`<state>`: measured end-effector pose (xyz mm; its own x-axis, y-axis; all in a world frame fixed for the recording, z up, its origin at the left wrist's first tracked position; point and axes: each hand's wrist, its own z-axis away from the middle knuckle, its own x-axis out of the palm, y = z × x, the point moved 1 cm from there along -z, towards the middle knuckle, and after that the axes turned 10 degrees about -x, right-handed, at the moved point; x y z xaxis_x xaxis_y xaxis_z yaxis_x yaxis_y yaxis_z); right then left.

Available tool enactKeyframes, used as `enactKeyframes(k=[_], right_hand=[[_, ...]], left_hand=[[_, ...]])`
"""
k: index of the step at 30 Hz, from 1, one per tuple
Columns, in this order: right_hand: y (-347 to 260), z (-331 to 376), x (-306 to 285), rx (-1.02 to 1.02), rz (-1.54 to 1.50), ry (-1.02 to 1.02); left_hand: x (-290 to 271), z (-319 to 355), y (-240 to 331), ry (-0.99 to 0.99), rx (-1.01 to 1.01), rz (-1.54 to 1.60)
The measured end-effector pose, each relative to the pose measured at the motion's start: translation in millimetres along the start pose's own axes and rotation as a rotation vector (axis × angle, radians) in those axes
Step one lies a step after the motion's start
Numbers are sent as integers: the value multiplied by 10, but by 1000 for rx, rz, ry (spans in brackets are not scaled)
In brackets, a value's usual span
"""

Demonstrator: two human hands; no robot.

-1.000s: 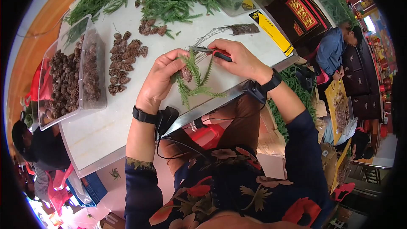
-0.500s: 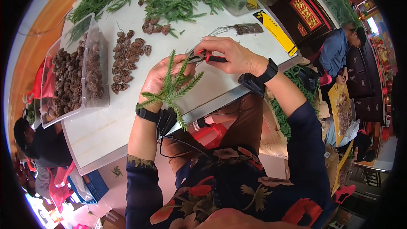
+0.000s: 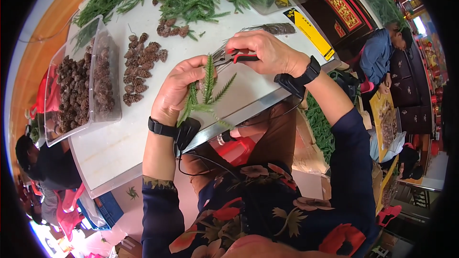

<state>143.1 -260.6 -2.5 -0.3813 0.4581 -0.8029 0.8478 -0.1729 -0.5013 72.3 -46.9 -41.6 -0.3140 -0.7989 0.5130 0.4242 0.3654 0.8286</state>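
Observation:
Between its thumb and fingers my left hand pinches a green artificial pine sprig, its needled tips hanging toward me. My right hand is wrapped round red-and-black pliers. The jaws of the pliers lie close to the left fingertips, by the sprig's upper end; whether they bite on a wire there is too small to tell. A bundle of thin dark wires rests on the white table just beyond my right hand. Several pine cones lie in a cluster left of my left hand.
A clear plastic bin of pine cones stands at the left. Green pine sprigs are heaped along the far side, beside another clear bin. A yellow-and-black packet lies near the right edge. Other people sit at both sides.
The pliers have drawn back slightly to the right, and their handles are spread wider. My left hand has turned, swinging the sprig's tips toward the right.

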Motion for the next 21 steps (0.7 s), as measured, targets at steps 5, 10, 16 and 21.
enactKeyframes(k=[5, 10, 16, 21], right_hand=[[-50, 57, 37, 151, 67, -1], [-115, 88, 82, 375, 128, -11], [-256, 35, 266, 525, 190, 51], [-313, -36, 327, 584, 215, 48]], left_hand=[[-78, -75, -11, 40, 127, -158], [-51, -146, -79, 169, 204, -281], [-39, -175, -112, 504, 348, -514], [-129, -196, -127, 581, 371, -368]])
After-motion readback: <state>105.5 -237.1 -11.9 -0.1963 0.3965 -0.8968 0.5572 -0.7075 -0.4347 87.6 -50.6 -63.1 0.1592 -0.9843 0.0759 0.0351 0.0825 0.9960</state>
